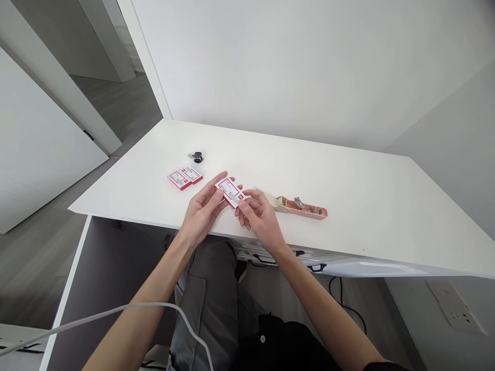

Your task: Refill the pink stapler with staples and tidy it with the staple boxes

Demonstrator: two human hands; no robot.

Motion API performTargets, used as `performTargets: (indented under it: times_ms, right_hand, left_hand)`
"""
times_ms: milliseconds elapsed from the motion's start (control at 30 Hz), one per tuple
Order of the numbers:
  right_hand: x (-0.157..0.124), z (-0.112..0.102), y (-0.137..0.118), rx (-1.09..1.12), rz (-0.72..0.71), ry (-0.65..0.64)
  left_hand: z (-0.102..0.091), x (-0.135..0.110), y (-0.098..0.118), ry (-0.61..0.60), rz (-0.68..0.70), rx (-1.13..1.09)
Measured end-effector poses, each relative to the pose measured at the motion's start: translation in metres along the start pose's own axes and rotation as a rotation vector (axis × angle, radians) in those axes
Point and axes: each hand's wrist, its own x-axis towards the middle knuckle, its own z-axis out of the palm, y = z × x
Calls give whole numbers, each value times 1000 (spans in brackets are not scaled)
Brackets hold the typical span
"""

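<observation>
White cable (154,304) could be snagged if the left hand (199,214) is drawn back; beyond, between that hand and the right hand (263,219), a small box (231,191) is pinched over the table (379,206) — easily dropped if either slips.

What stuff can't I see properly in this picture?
In the head view:
Small print on the held box: too small.
Its underside: faces away.
Part of the pink-and-cream tool: behind the right hand.
White cable's ends: cut off by left and bottom edges.
</observation>
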Motion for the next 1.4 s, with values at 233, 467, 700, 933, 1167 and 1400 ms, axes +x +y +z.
performTargets:
  times_ms: [233,467,700,933,1167,1400]
  right_hand:
    - [-3,0,0,-19,8,17]
    - [-32,-25,-13,-314,-12,-29]
    - [-28,-31,-16,-737,-13,-25]
    - [-4,0,-13,-1244,75,-102]
    - [14,21,-12,-1462,141,-90]
    - [17,10,5,-1209,-2,0]
  left_hand:
    - [-14,1,-2,84,21,204]
    - [-44,7,9,229,110,606]
    - [-63,9,17,188,237,1017]
    - [-74,8,12,223,370,1450]
    - [-74,7,2,359,367,1523]
    - [-68,1,7,307,496,1410]
